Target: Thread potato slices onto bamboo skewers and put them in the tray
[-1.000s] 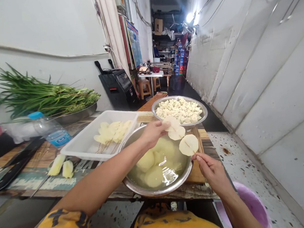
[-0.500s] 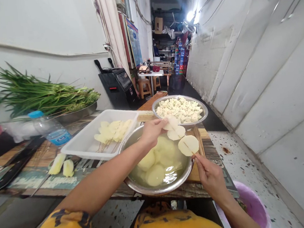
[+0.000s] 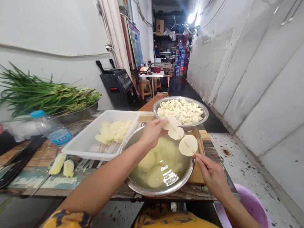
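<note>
Left hand [image 3: 151, 132] pinched top 1 of 3 slices [image 3: 188, 145] threaded on skewer [image 3: 195, 154]. Right hand [image 3: 213, 175] closed on skewer's lower end, fingertips gripping stick. Skewer held tilted over bowl [image 3: 137, 187] of water and potato pieces, above its right rim. Tray [image 3: 87, 149] with skewered slices touched bowl's left side. Basin [image 3: 207, 115] of cauliflower just behind bowl. Bottle [image 3: 52, 132] and greens [image 3: 43, 97] well apart, far left on table [image 3: 26, 176].
</note>
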A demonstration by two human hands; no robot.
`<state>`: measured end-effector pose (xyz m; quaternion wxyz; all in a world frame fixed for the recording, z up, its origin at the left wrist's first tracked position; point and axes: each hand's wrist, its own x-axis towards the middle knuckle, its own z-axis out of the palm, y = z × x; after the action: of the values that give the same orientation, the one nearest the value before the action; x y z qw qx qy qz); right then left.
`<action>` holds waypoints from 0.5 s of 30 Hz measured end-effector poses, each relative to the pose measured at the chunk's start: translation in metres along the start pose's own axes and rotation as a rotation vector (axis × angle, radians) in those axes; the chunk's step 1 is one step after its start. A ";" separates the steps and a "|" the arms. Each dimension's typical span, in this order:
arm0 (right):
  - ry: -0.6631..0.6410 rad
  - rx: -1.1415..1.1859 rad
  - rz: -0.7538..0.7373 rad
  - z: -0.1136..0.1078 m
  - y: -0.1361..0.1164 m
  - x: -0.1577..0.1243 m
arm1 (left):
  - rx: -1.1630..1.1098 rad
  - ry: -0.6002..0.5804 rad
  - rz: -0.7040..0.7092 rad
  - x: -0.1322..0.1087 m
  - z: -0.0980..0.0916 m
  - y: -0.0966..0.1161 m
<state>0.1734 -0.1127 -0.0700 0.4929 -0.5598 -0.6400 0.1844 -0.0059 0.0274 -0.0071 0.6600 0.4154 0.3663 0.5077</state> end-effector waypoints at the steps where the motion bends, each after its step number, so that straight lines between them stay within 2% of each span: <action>1: 0.011 -0.038 -0.019 0.000 0.001 -0.001 | -0.009 0.014 -0.017 0.001 -0.001 0.001; 4: 0.041 -0.079 0.018 -0.003 0.003 -0.003 | -0.085 0.082 -0.046 0.009 -0.010 0.010; 7: 0.085 -0.115 0.069 -0.012 0.007 -0.007 | -0.208 0.228 0.035 0.020 -0.033 0.032; 12: 0.095 -0.154 0.120 -0.027 0.015 -0.012 | -0.271 0.463 0.160 0.036 -0.101 0.082; 14: 0.104 -0.165 0.139 -0.030 0.018 -0.014 | -0.199 0.577 0.242 0.039 -0.130 0.100; 15: 0.114 -0.163 0.143 -0.030 0.020 -0.015 | -0.152 0.596 0.266 0.039 -0.143 0.108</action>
<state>0.2082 -0.1295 -0.0788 0.4668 -0.6518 -0.5823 0.1346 -0.1663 0.1060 0.0341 0.4811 0.2425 0.4469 0.7142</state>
